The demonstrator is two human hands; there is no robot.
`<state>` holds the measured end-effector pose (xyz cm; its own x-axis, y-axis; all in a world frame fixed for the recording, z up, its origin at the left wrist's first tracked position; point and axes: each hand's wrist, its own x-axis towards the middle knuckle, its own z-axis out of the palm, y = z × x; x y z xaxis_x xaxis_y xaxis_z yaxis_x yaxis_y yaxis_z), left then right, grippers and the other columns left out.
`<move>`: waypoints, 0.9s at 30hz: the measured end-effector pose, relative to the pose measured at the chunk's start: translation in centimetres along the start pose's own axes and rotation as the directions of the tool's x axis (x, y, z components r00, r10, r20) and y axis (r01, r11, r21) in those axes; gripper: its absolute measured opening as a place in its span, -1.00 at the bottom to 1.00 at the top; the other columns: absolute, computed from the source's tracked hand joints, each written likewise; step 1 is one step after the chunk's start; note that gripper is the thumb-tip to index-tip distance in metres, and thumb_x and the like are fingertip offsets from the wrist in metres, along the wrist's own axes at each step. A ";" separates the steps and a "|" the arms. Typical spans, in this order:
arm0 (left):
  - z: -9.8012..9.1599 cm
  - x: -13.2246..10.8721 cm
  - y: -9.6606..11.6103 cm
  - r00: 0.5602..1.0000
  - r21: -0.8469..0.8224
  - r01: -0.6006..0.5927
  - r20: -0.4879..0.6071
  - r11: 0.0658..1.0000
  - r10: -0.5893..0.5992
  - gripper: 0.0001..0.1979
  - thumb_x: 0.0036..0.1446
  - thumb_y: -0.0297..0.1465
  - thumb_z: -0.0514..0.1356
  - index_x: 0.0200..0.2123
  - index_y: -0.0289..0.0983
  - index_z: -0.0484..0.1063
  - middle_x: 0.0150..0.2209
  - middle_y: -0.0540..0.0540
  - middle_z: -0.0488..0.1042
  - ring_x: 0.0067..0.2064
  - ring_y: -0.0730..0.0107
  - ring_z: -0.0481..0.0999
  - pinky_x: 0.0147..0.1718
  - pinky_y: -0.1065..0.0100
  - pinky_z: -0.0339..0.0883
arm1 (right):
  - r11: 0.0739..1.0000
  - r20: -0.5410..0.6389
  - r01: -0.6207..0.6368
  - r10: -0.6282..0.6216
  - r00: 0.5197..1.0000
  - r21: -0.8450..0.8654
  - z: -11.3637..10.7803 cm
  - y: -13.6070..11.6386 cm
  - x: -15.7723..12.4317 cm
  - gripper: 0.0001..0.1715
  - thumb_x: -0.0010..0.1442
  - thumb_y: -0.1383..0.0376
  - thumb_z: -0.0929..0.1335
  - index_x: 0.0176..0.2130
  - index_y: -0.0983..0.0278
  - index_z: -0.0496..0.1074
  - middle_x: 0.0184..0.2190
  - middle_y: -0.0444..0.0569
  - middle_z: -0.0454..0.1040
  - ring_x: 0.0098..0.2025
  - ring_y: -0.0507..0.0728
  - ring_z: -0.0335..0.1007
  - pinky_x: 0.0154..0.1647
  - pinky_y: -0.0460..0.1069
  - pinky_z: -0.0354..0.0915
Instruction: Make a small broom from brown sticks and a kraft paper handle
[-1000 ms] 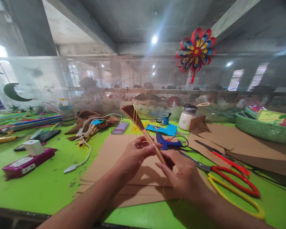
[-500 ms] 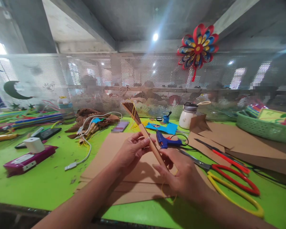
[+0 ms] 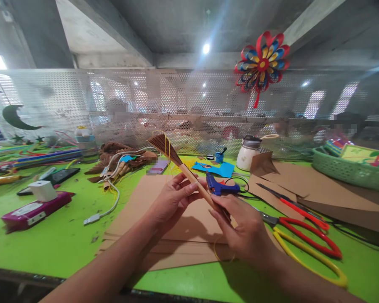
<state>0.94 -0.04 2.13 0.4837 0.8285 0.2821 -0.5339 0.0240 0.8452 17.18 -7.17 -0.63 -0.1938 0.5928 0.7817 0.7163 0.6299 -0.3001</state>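
Note:
A small brown broom-like paper piece (image 3: 195, 182) is held slantwise over the stacked brown card sheets (image 3: 183, 223). Its pleated or fringed end fans out at the upper left, with yellow thread looped round it. My left hand (image 3: 178, 195) is closed on the middle of the narrow rolled handle, thumb on top. Lower down, my right hand (image 3: 236, 221) grips the handle's bottom end between thumb and fingers, which partly hide it. A loose yellow thread (image 3: 216, 252) hangs by the right hand. Just behind the piece lies a blue glue gun (image 3: 221, 185).
Large scissors (image 3: 309, 235) with red and yellow handles lie right, beside red-handled scissors (image 3: 297, 206). A purple power strip (image 3: 38, 210), white cable (image 3: 115, 202) and brown paper pieces (image 3: 113, 155) are left. A white jug (image 3: 249, 155) and green basket (image 3: 350, 168) stand behind.
Both hands have turned the paper piece: its fanned end has swung left and shows wider. The right hand has shifted slightly along the lower end. The view has moved a little.

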 end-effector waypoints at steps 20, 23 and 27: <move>0.2 0.0 -1.0 1.000 0.020 0.009 -0.008 1.000 -0.009 -0.84 0.03 -0.49 0.24 -0.26 -0.33 0.37 -0.30 -0.09 0.45 -0.26 0.34 0.47 -0.17 0.19 0.36 | 0.987 -0.057 -0.137 0.142 0.988 0.084 0.7 0.2 -0.2 -0.79 0.14 0.32 0.34 -0.17 0.28 0.41 -0.35 -0.03 0.48 -0.35 0.09 0.38 -0.31 0.01 0.31; 0.0 0.0 -1.2 1.000 0.022 0.017 -0.012 1.000 -0.016 -0.83 0.03 -0.49 0.25 -0.25 -0.32 0.39 -0.31 -0.08 0.46 -0.26 0.34 0.47 -0.17 0.19 0.36 | 0.992 -0.036 -0.099 0.102 0.994 0.084 0.7 0.4 -0.3 -0.81 0.15 0.34 0.33 -0.17 0.28 0.41 -0.36 -0.03 0.47 -0.35 0.09 0.37 -0.31 0.01 0.30; -0.1 0.0 -1.3 0.998 0.040 0.060 -0.019 0.997 -0.060 -0.83 0.04 -0.47 0.24 -0.24 -0.35 0.43 -0.33 -0.09 0.48 -0.26 0.34 0.49 -0.17 0.24 0.37 | 0.993 -0.016 -0.054 0.056 0.998 0.104 0.9 0.7 -0.3 -0.83 0.17 0.38 0.30 -0.18 0.28 0.41 -0.37 -0.03 0.47 -0.33 0.10 0.37 -0.30 0.00 0.29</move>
<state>1.58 0.02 0.95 0.5014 0.8361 0.2224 -0.4759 0.0518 0.8780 17.12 -6.46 -1.58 -0.1427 0.6188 0.7725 0.6525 0.6457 -0.3967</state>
